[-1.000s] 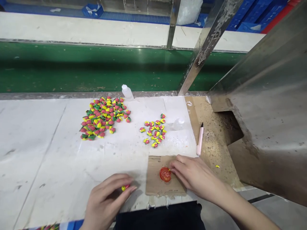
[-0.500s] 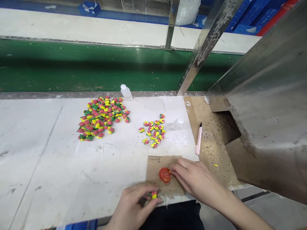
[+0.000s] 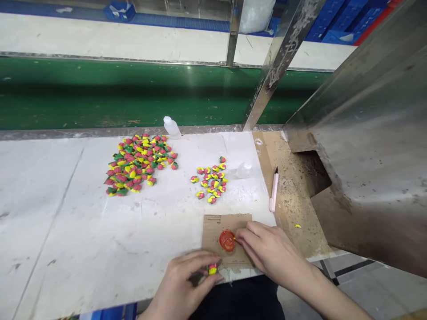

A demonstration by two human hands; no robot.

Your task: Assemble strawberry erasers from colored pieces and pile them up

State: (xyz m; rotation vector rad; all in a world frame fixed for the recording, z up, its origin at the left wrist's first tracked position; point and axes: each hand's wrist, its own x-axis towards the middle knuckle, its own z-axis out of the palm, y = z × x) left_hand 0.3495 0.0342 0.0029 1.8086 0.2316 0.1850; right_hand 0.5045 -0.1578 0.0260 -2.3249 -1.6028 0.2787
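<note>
My left hand, near the table's front edge, pinches a small pink, yellow and green fruit-shaped piece between thumb and fingers. My right hand is closed at the right rim of a small red dish. A tiny yellow piece shows at its fingertips, against or just over the rim. Under the dish lies a square of cardboard. Beyond it is a loose group of similar fruit-shaped pieces. A larger heap of them sits farther left.
A white bottle stands at the table's back edge; a clear, bottle-like item lies near the small group. On cardboard at right are a pink pen and a stray yellow bit. A metal panel rises at right.
The whole view has shifted slightly. Both hands keep nearly the same places and grips, the right fingertips still at the dish's rim.
</note>
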